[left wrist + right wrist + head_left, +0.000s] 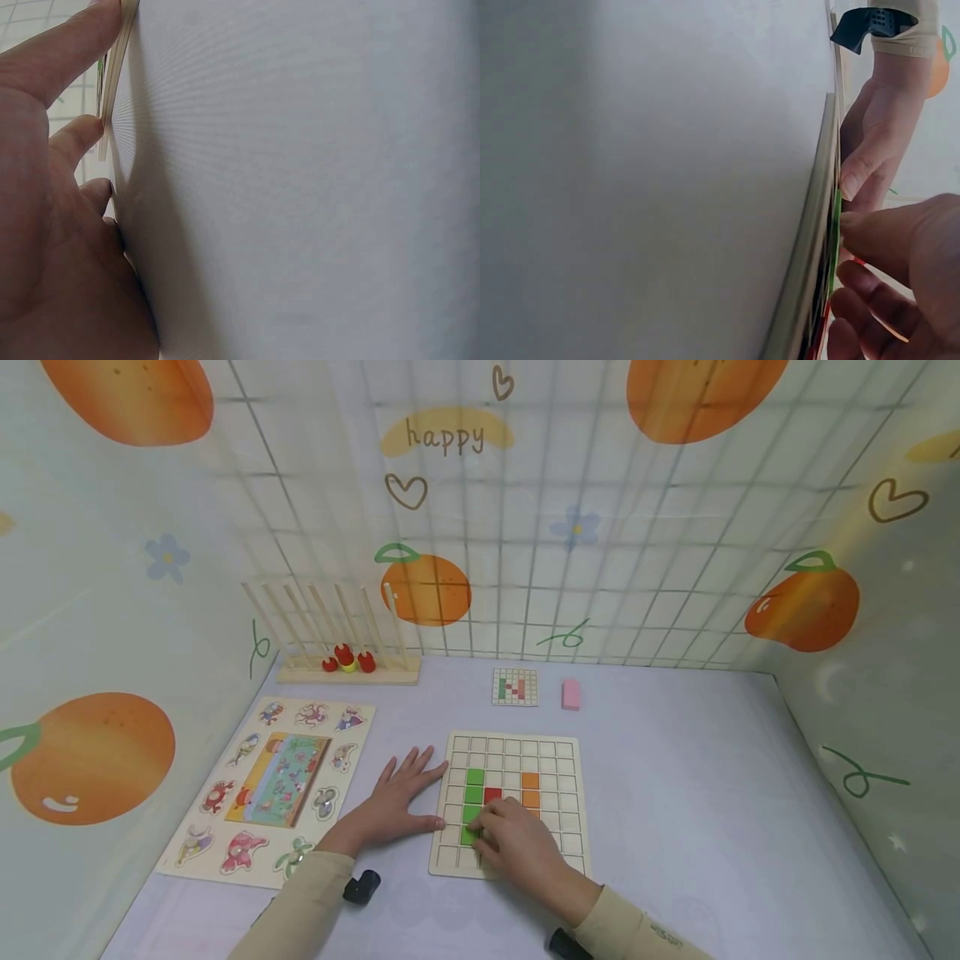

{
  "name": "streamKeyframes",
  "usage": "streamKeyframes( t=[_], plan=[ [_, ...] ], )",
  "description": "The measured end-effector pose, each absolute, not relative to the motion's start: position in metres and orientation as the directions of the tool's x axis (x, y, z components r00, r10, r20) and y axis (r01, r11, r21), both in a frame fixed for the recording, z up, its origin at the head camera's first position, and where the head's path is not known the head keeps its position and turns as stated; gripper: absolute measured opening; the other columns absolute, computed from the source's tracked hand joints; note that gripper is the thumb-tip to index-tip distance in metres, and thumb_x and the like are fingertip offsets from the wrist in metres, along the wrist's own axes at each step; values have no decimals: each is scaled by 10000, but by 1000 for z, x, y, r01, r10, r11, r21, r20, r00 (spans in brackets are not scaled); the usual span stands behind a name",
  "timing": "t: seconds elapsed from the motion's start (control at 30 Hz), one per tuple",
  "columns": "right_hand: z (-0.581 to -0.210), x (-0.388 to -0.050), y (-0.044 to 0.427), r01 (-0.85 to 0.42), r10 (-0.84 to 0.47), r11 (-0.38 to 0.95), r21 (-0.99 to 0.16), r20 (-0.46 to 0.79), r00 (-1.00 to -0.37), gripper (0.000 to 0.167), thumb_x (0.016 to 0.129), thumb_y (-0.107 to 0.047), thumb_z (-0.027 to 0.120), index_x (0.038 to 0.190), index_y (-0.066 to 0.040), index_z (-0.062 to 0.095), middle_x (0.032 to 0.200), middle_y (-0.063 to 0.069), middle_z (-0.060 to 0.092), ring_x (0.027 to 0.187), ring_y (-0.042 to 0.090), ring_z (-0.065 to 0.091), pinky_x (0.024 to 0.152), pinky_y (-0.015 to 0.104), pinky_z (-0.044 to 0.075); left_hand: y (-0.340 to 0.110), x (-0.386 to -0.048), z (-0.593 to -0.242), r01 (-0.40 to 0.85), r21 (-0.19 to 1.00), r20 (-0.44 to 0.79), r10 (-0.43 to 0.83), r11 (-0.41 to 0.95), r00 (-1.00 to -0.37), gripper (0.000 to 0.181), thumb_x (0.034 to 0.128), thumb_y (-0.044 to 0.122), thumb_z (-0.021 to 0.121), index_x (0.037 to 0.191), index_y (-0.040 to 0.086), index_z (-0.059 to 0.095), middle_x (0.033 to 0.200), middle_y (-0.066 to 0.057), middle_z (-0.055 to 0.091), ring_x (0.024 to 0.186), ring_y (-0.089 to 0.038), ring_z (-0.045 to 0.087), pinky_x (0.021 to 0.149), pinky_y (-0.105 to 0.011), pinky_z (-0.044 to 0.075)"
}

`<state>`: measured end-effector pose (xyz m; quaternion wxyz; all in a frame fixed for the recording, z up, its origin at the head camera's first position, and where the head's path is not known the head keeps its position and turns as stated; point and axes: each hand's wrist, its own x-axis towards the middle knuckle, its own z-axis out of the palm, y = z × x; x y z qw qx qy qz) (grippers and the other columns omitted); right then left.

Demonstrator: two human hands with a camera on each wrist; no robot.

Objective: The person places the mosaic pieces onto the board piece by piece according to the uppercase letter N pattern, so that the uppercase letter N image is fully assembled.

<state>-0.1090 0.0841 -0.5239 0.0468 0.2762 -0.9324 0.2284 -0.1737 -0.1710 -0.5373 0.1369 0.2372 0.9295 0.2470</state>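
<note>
A wooden grid board [566,748] lies on the table with a column of green tiles [474,795], a red tile [492,795] and orange tiles [530,790] in its squares. My right hand [521,847] is over the board's lower middle, fingers curled, and covers several squares. Its thumb and index finger pinch at the lowest green tile [835,247], which still lies on the board. My left hand [397,797] is spread flat on the table, with thumb and index fingertips touching the board's left edge. In the left wrist view, the left fingers [78,141] meet that edge.
Behind the board lie a small pattern card [515,687] and a pink block [572,694]. A wooden peg rack [348,675] with red and yellow beads stands at the back left. On the left is an animal picture puzzle [180,860]. Patterned cloth surrounds the table.
</note>
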Motion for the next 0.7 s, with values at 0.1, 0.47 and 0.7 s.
streamKeyframes(
  t=[0.1, 0.47, 0.7],
  plan=[
    [-524, -108, 89, -523, -473, 744, -416, 224, -852, 144, 878, -229, 798, 1018, -198, 785, 1009, -86, 672, 919, 99, 588, 775, 266, 551, -171, -174, -537, 379, 527, -126, 512, 761, -850, 925, 854, 629, 710, 1611, 260, 326, 1712, -32, 92, 1574, -283, -16, 1247, -548, -51],
    [-521, -104, 126, -376, -327, 795, -476, 185, -927, 80, 899, -222, 764, 968, -262, 770, 916, -171, 583, 843, 37, 480, 673, 202, 479, -170, -173, -536, 368, 532, -134, 505, 762, -853, 933, 842, 630, 720, 1609, 267, 331, 1712, -27, 85, 1572, -275, -30, 1249, -536, -63],
    [-515, -104, 155, -220, -197, 838, -500, 99, -975, 53, 908, -232, 773, 957, -249, 767, 944, -167, 608, 919, 48, 548, 777, 277, 554, -172, -173, -537, 356, 533, -141, 496, 767, -857, 931, 844, 609, 732, 1610, 268, 327, 1713, -21, 84, 1573, -273, -31, 1251, -530, -61]
  ],
)
